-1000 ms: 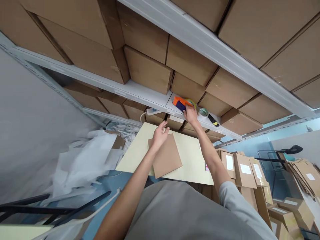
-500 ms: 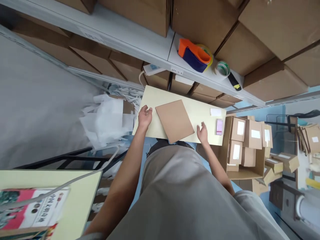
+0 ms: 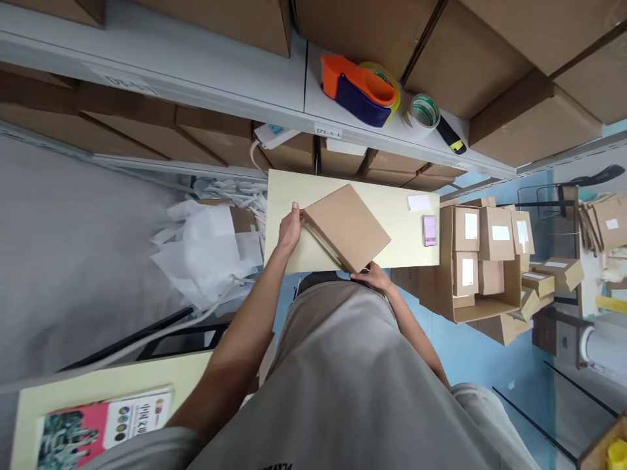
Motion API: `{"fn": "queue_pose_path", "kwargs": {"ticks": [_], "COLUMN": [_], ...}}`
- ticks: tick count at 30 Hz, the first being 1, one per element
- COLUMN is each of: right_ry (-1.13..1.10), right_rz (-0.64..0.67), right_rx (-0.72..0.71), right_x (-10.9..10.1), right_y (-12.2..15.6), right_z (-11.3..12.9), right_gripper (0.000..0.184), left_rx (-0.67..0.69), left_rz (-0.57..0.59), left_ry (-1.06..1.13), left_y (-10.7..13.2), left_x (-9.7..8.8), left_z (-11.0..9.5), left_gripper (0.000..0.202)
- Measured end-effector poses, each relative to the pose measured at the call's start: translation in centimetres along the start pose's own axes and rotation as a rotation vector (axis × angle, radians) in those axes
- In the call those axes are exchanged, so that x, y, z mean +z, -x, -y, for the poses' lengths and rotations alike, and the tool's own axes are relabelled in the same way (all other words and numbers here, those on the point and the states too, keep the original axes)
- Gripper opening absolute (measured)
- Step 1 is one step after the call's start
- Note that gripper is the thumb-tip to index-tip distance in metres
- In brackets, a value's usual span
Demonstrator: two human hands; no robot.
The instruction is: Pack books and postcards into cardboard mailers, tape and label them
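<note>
A brown cardboard box is turned at an angle over the pale yellow tabletop, one of its long sides showing toward me. At the box's left corner is my left hand, its thumb up and its fingers around the edge, partly hidden. My right hand grips the near corner, by the table's front edge. Farther right on the tabletop lie a small pink-purple pack and a white slip of paper.
Above the table, a grey shelf carries cardboard boxes, an orange and blue tape dispenser, a tape roll and a black-and-yellow cutter. An open carton of small boxes stands right. White packing sheets lie left.
Both hands have come in from beside the box and taken hold of it. The box has tipped, so that a side now shows. My view has shifted slightly.
</note>
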State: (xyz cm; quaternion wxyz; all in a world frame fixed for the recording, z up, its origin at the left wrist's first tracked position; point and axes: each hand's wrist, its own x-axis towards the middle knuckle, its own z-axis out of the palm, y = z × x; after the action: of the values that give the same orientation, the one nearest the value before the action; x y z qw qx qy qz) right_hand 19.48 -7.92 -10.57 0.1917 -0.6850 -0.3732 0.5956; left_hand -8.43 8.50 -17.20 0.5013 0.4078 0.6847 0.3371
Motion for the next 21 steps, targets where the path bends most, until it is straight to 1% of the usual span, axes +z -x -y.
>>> {"fn": "queue_pose_path", "kwargs": {"ticks": [2,4,5,6,8,10,13,16,18,20,21], "right_ry": [-0.056,-0.114,-0.131,-0.134,-0.08,0.033,0.229,0.327,0.293,0.191,0.13], "right_rz": [-0.049,-0.117,-0.152,-0.185,-0.241,-0.288,-0.31,-0.323,-0.313,-0.252,-0.216], "right_rx": [-0.033,-0.101,-0.139,-0.173,-0.21,-0.198,-0.109,-0.019,-0.042,-0.102,-0.115], "right_x": [-1.8,-4.0,-5.1,-6.1,-7.8,-9.0,-9.6,-9.3,-9.2,-9.5,-9.9], "right_y": [0.3,0.5,0.6,0.6,0.3,-0.6,-2.6,-4.8,-5.7,-6.0,-6.0], "right_z": [0.9,2.3,3.1,3.9,5.4,6.6,7.4,7.1,6.4,5.3,4.6], "right_gripper": [0.074,0.08,0.081,0.081,0.08,0.078,0.074,0.078,0.082,0.085,0.087], "left_rx": [0.049,0.164,0.208,0.234,0.233,0.201,0.127,0.075,0.094,0.115,0.098], "left_rz": [-0.008,-0.009,0.004,0.019,0.026,-0.01,-0.085,-0.125,-0.14,-0.154,-0.162], "left_ry": [-0.052,-0.081,-0.069,-0.043,0.004,-0.001,-0.081,-0.126,-0.124,-0.098,-0.073], "left_y": [1.3,2.9,3.7,4.5,5.9,6.8,7.2,6.9,6.5,6.1,5.9], "left_x": [-0.7,-1.1,-1.1,-1.1,-0.8,-0.1,1.0,2.1,2.6,2.8,2.8], "left_z": [-1.3,-2.4,-2.8,-3.1,-3.4,-3.5,-3.6,-3.7,-3.5,-2.8,-2.2], "left_gripper": [0.071,0.056,0.052,0.052,0.057,0.057,0.046,0.04,0.041,0.043,0.044]}}
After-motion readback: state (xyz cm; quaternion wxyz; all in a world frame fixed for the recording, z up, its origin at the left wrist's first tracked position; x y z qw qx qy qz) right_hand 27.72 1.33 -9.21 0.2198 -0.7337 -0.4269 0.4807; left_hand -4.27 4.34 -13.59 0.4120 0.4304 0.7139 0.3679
